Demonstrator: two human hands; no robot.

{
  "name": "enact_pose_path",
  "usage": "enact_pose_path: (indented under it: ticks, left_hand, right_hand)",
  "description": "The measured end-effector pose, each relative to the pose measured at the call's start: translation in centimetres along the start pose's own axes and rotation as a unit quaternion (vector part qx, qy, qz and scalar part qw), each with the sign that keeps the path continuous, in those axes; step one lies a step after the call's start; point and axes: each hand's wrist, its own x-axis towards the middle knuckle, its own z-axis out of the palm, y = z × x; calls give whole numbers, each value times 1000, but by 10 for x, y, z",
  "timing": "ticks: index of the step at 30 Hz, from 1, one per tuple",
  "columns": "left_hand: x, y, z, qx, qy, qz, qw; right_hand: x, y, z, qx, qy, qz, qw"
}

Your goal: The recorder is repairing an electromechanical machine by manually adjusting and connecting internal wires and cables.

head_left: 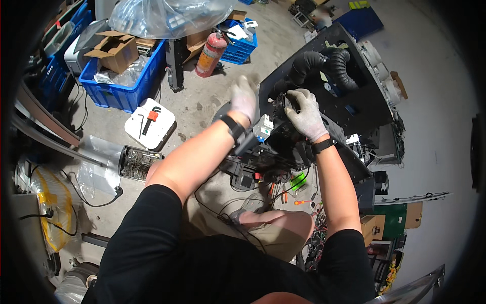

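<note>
Both hands wear grey knit cloth gloves, the left hand blurred, the right hand on a matt black plastic housing. The ribbed black hose looks like rubber. The floor is rough concrete.

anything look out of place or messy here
Yes. A red fire extinguisher lies tipped on the floor by the blue crates, and screwdrivers and loose wires lie scattered beside the person's knee. Both gloved hands are on the black machine.
</note>
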Motion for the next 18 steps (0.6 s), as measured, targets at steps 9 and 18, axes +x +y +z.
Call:
enact_pose_path:
  ticks: [9,18]
  left_hand:
    - [43,-18,22,377,73,182,905]
    - [70,-36,10,545,-73,218,806]
  right_hand:
    - [-5,2,-2,15,10,36,999]
    - [-5,-1,-1,29,26,-5,999]
